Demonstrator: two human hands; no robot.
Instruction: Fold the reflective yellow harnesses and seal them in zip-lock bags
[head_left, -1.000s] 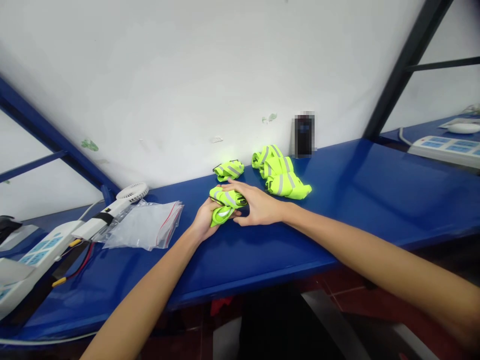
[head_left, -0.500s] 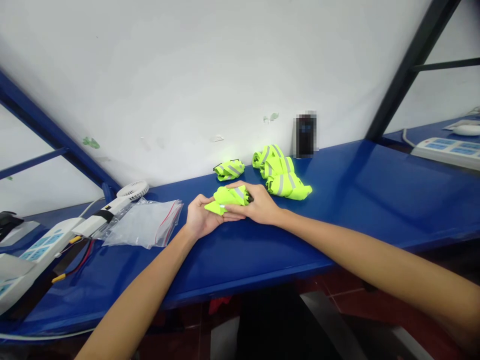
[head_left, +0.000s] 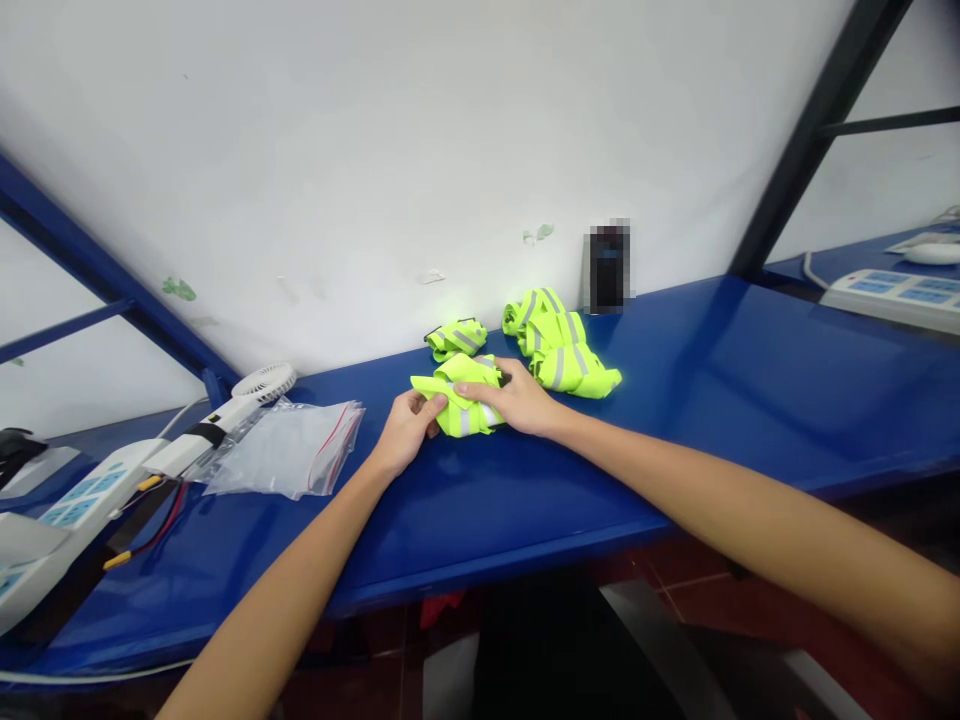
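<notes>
A bundled neon-yellow reflective vest (head_left: 466, 418) with grey stripes is between my two hands, just above or on the blue table; I cannot tell which. My left hand (head_left: 409, 430) pinches its left end between thumb and fingers. From the right, my right hand (head_left: 521, 397) grips it, thumb on top and the other fingers partly hidden behind the fabric. Behind it, near the wall, lies a smaller rolled neon-yellow bundle (head_left: 457, 338). More neon-yellow striped bundles (head_left: 570, 368) lie in a row just beyond my right hand.
Clear zip bags (head_left: 281, 450) lie left of my hands, beside a white handheld fan (head_left: 262, 383). Further left are a power strip (head_left: 94, 490) and wires with yellow connectors (head_left: 118, 560). A dark blurred-out object (head_left: 607, 270) leans on the wall. The blue table (head_left: 510, 510) has its front edge near me.
The vest between my hands has loosened and spread, showing more striped fabric. My left hand has turned from palm-up beneath it to pinching its left end.
</notes>
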